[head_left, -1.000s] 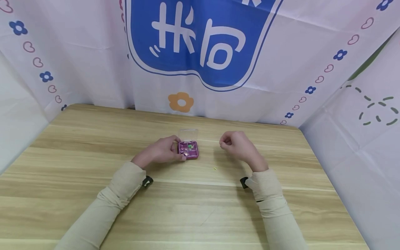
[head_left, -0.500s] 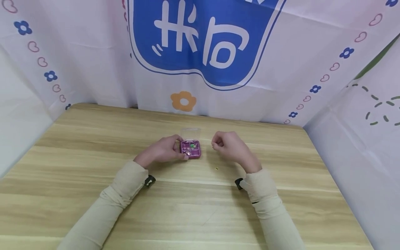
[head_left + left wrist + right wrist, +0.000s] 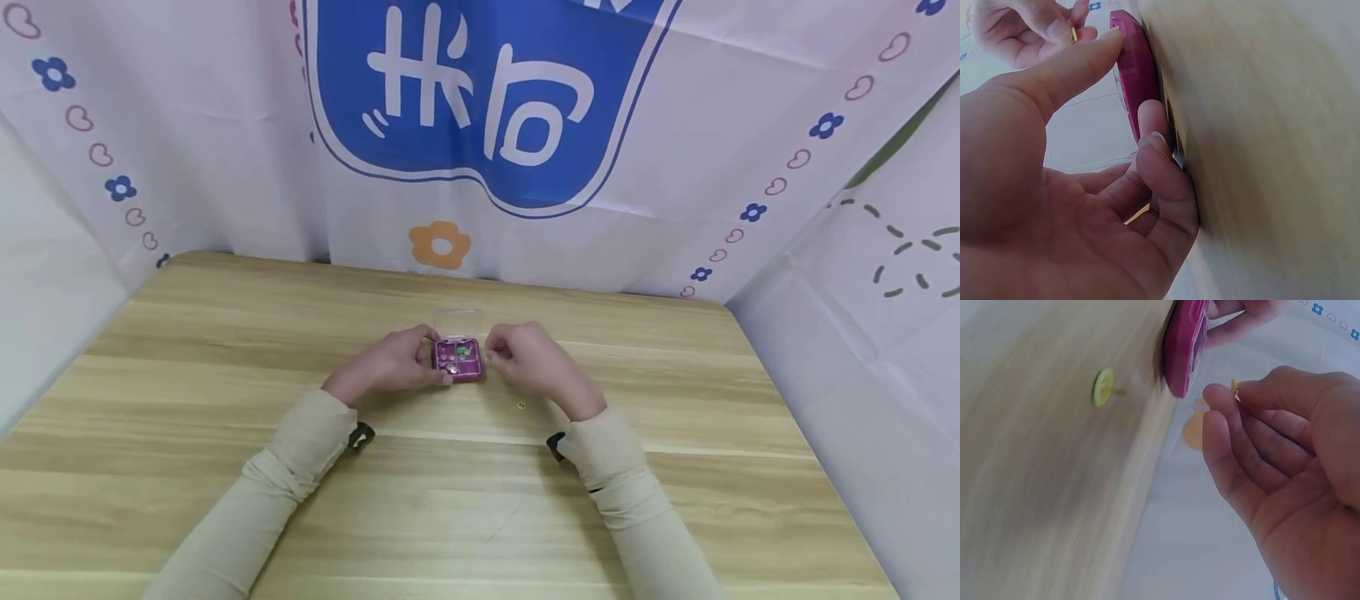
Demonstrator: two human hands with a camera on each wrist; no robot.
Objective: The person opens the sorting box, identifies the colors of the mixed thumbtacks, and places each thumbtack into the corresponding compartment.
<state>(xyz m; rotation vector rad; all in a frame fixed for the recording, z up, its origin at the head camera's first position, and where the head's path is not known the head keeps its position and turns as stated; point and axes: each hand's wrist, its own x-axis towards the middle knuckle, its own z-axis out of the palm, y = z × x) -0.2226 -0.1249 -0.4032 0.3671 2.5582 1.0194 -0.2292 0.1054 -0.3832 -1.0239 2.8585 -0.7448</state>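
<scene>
My left hand point(image 3: 397, 358) holds the small purple compartment box point(image 3: 468, 371) from its left side, thumb at the near edge and fingers round behind. Its clear lid point(image 3: 459, 320) stands raised at the back. Several small green, pinkish and pale pieces lie in its compartments; the front right one shows bare purple. Between thumb and fingertip, my right hand point(image 3: 531, 360) pinches a thin yellow button point(image 3: 1234, 387), seen edge-on, right beside the box's right edge. Another yellow button point(image 3: 1103, 387), round with a raised rim, lies on the table nearer to me.
The wood-grain table point(image 3: 450, 517) reaches back to a white printed cloth point(image 3: 360, 208) hanging behind it. More white cloth hangs at both sides. Dark bands sit at both wrists, by the beige sleeves.
My right hand has moved left to the box's right edge with the pinched button. My left hand and the box stay in place, as does the button on the table.
</scene>
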